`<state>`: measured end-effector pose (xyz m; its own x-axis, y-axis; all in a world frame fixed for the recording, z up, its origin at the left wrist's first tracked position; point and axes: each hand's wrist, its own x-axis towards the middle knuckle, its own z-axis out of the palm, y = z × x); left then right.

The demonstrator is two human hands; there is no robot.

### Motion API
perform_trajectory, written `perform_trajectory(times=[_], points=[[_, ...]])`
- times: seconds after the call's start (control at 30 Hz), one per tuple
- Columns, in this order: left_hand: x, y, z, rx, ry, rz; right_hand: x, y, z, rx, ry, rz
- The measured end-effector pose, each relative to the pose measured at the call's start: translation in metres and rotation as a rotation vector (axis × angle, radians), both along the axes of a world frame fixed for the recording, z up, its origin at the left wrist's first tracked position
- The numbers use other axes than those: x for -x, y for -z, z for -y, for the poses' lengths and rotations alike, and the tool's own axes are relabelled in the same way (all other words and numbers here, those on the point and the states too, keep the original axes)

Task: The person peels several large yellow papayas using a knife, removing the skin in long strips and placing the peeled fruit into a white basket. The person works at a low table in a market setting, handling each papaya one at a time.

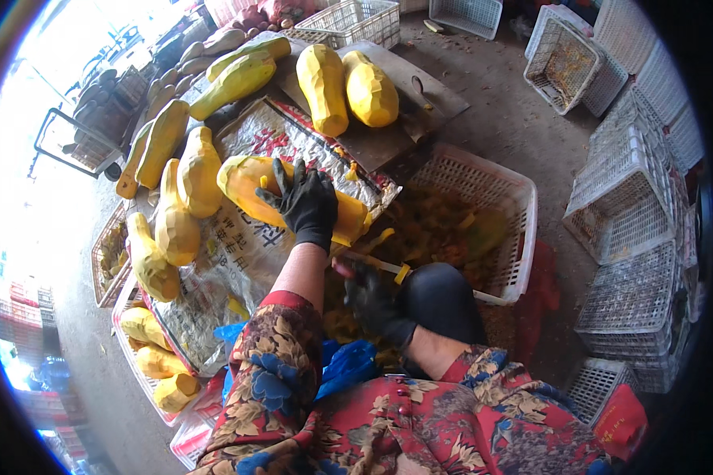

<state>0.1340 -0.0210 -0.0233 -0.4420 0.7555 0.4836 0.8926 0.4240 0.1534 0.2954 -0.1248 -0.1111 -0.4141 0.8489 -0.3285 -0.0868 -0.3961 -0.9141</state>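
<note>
- Squash (245, 184): yellow-orange, faceted surface, lying crosswise on the printed sack (228, 241), its right end at the sack's right edge.
- Left hand (303, 204): black glove, fingers spread over the top of the squash, holding it.
- Right hand (372, 301): black glove, fingers partly curled, just below the squash's right end. A narrow pale tool (382, 264) with a yellow end shows against it; blur prevents telling whether it is gripped.
- White crate (521, 237): beside the sack's right edge, containing yellow and brownish scraps (444, 218).
- Row of yellow squashes (177, 214): along the sack's left edge.
- Two faceted squashes (322, 91): side by side on a board (432, 119), beyond the sack's far right edge.
- Blue plastic bag (348, 362): below the sack's near edge, by the person's left sleeve.
- Stacked crates (630, 289): on the floor (491, 103), far right.
</note>
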Motion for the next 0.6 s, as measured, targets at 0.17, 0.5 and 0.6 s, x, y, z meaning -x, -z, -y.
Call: perform_trajectory(times=[0.17, 0.5, 0.6], points=[[-0.002, -0.001, -0.005, 0.017, -0.035, 0.004, -0.031, -0.032, -0.045, 0.423, -0.093, -0.693], [0.002, 0.007, -0.021, 0.01, -0.002, -0.1, 0.003, -0.025, -0.059, 0.504, 0.101, -0.416], [0.003, 0.008, -0.031, 0.059, 0.004, -0.096, -0.007, -0.018, -0.046, 0.243, -0.099, -0.147]])
